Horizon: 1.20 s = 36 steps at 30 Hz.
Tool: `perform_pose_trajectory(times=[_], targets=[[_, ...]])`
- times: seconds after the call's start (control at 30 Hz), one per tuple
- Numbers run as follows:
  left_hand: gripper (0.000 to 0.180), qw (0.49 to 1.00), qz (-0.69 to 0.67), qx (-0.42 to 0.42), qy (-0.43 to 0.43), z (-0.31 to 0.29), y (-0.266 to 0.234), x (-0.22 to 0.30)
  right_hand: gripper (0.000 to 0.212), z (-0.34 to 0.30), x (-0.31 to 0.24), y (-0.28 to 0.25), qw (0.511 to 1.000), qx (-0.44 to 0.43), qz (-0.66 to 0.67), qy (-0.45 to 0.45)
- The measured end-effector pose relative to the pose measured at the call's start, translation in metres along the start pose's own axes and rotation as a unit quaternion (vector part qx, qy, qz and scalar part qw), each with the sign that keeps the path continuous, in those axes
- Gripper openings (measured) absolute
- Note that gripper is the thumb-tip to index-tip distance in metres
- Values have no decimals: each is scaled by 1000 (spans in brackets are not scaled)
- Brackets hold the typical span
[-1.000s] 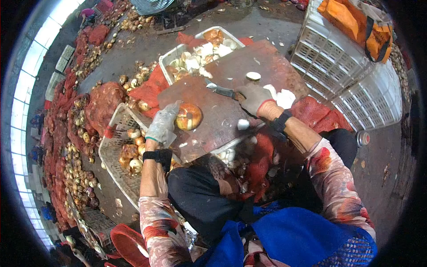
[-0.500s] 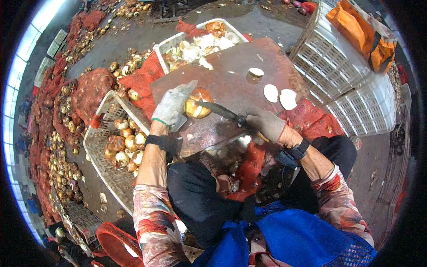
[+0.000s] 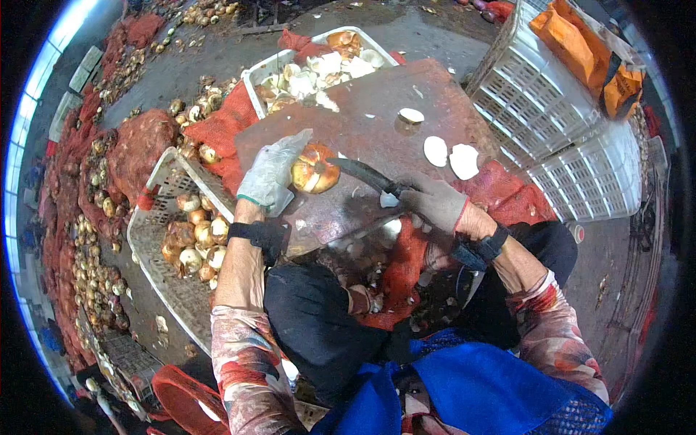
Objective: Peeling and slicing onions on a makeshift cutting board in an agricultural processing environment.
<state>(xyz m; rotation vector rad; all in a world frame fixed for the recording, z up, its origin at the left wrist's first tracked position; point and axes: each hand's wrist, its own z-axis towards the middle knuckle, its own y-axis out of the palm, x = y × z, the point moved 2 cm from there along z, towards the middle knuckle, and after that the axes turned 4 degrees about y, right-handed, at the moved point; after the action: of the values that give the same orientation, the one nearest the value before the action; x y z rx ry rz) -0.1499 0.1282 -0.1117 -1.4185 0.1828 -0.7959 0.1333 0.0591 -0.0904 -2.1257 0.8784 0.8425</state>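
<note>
My left hand (image 3: 272, 175), in a pale work glove, closes on a brown-skinned onion (image 3: 316, 172) at the left part of a dark, wet board (image 3: 377, 134). My right hand (image 3: 433, 206), in a greyish glove, is wrapped round the handle of a knife. The dark curved blade of the knife (image 3: 362, 174) points left, its tip overlapping the onion's right side in view. Whether it is in the flesh, I cannot tell. White cut onion pieces (image 3: 436, 151) lie on the right part of the board.
A white basket of peeled onions (image 3: 250, 85) adjoins the board's far left. Another crate (image 3: 156, 272) with unpeeled onions stands left of my arm. Stacked white crates (image 3: 551, 94) with an orange bag (image 3: 576, 36) rise at the right. Red mesh sacks (image 3: 148, 148) and loose onions cover the left floor.
The knife tip has slid right and slightly away across the onion, towards its edge. The whole view has shifted a little, with the scene now further left.
</note>
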Motion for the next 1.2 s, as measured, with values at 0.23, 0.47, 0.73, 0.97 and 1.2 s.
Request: perform_pose_trajectory(times=[0.23,0.47,0.73,0.97,1.2], targets=[[61,1000,-22,-4,-11,3,7,-3,33,12,-4,-5,985,1,-132,-114],[59,997,-62,34,31,14,9,9,33,21,6,14,959,110,-215,-150],[62,994,-58,51,73,18,14,6,32,29,21,53,957,170,-143,-188],[57,997,-48,57,28,18,19,2,41,42,22,99,989,144,4,-28],[48,862,-458,118,-185,18,47,-25,29,52,4,79,967,195,-51,-157]])
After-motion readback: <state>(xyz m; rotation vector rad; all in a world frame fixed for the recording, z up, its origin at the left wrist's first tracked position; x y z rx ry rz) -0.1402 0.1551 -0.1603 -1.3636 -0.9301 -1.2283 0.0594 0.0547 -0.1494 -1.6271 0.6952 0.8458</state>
